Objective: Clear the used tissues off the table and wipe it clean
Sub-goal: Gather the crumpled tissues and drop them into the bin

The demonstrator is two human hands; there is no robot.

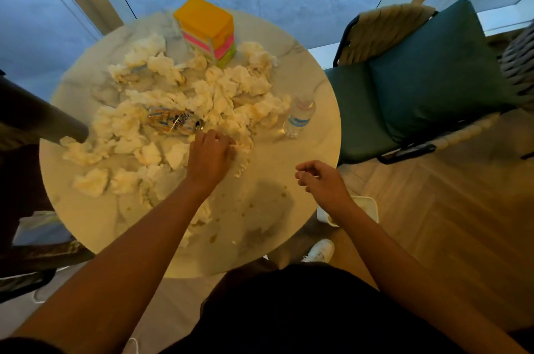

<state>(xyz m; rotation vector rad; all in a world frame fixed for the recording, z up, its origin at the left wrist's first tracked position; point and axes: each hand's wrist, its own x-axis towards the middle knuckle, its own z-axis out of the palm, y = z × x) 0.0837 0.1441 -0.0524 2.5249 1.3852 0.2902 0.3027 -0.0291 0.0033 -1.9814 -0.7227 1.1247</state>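
A round marble-patterned table (pixel 289 70) is being viewed from above, its far and middle parts covered by a loose heap of crumpled used tissues (pixel 185 99). The left hand (pixel 209 156) is being extended over the near edge of the heap, its fingers curled down onto a stained tissue (pixel 241 147) at the heap's right margin; whether the tissue is being pinched or only touched cannot be told. The right hand (pixel 320 180) is being held above the table's near right edge, its fingers loosely curled and nothing being carried in it. A printed snack wrapper (pixel 170 119) is lying among the tissues just beyond the left hand. A stack of coloured boxes (pixel 206 30), orange over pink over green, is standing at the far edge, touched by tissues on both sides. A clear plastic water bottle (pixel 300 117) is standing just right of the heap. Small crumbs and stains (pixel 248 206) are scattered over the bare near part of the tabletop. A green cushioned chair (pixel 419 88) is standing beside the table on the right. A white bin (pixel 367 206) is resting on the wooden floor below the right forearm.
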